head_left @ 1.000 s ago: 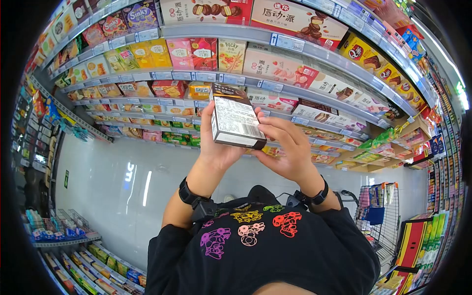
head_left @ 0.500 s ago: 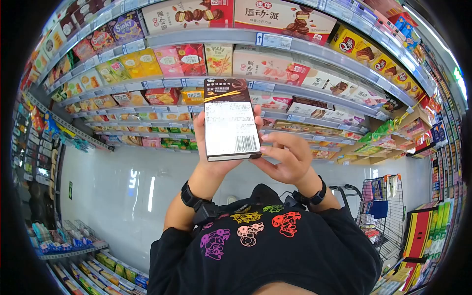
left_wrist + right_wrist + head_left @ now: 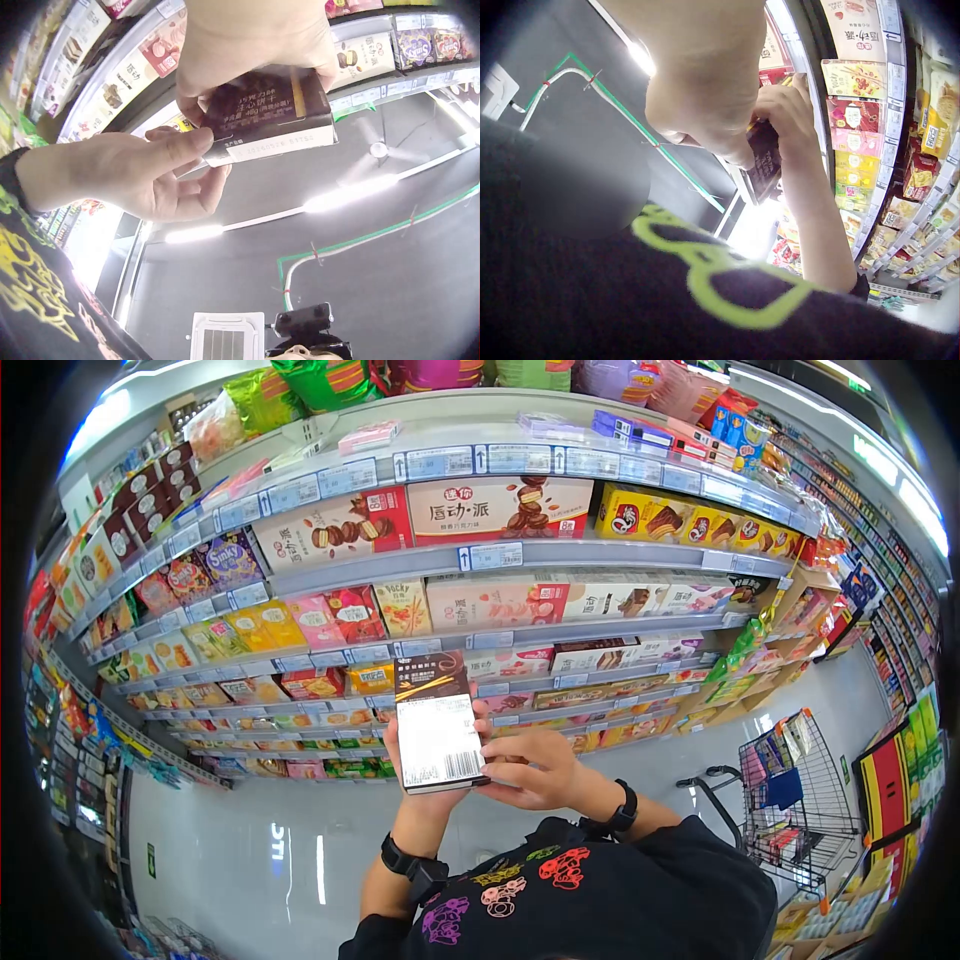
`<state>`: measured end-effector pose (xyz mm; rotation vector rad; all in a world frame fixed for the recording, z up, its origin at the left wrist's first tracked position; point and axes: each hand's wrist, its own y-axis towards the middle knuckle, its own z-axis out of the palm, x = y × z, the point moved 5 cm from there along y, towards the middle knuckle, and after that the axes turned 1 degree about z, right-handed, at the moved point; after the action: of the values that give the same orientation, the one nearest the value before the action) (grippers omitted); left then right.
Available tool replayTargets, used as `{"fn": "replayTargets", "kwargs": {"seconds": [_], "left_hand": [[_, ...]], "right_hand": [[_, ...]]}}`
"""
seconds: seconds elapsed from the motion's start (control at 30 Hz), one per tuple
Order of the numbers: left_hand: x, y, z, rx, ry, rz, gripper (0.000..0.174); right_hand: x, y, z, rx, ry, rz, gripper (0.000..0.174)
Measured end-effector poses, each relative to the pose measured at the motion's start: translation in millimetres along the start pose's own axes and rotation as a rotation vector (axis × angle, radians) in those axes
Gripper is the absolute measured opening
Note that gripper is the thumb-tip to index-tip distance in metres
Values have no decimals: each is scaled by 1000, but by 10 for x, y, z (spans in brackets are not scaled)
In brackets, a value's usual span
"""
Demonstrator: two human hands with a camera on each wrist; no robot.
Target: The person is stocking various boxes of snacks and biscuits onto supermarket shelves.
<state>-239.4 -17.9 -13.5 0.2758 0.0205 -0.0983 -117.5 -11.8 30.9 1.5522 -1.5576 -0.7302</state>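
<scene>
A dark brown biscuit-stick box [image 3: 435, 735] is held up in front of the shelves, its white label and barcode facing the head camera. My left hand [image 3: 430, 804] grips it from beneath, with the thumb along one side and fingertips round the other. At the lower right corner, beside the barcode, my right hand [image 3: 535, 770] pinches the box with bent fingers. The left wrist view shows the opposite brown face and a pale end strip with a printed date; the right thumb [image 3: 184, 148] overlaps that corner. The box looks closed.
Shelves of boxed snacks stand ahead, including chocolate-pie boxes [image 3: 500, 510] and a Pocky box [image 3: 403, 608]. Bagged snacks [image 3: 325, 388] top the unit. A shopping cart [image 3: 800, 800] with goods in it stands on the floor at the right, near a red and yellow display [image 3: 885, 785].
The box has turned from a slant so its label faces the head camera squarely. The head view has tilted up, bringing the shelf top into sight. The right fingers stay around the lower corner.
</scene>
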Motion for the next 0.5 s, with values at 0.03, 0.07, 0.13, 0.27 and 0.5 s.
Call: {"fn": "replayTargets", "kwargs": {"seconds": [0.03, 0.07, 0.13, 0.27, 0.5], "left_hand": [[-9, -2, -17, 3, 11, 7, 86], [-14, -9, -27, 5, 22, 15, 86], [-8, -34, -31, -12, 28, 28, 83], [-16, -75, -67, -15, 72, 19, 80], [-148, -232, -67, -127, 356, 80, 77]], "right_hand": [[14, 7, -1, 18, -3, 5, 38], [26, 13, 0, 36, -5, 10, 38], [48, 29, 5, 45, -14, 1, 38], [84, 77, 39, 80, -26, -12, 40], [90, 116, 179, 339, -12, 113, 57]]}}
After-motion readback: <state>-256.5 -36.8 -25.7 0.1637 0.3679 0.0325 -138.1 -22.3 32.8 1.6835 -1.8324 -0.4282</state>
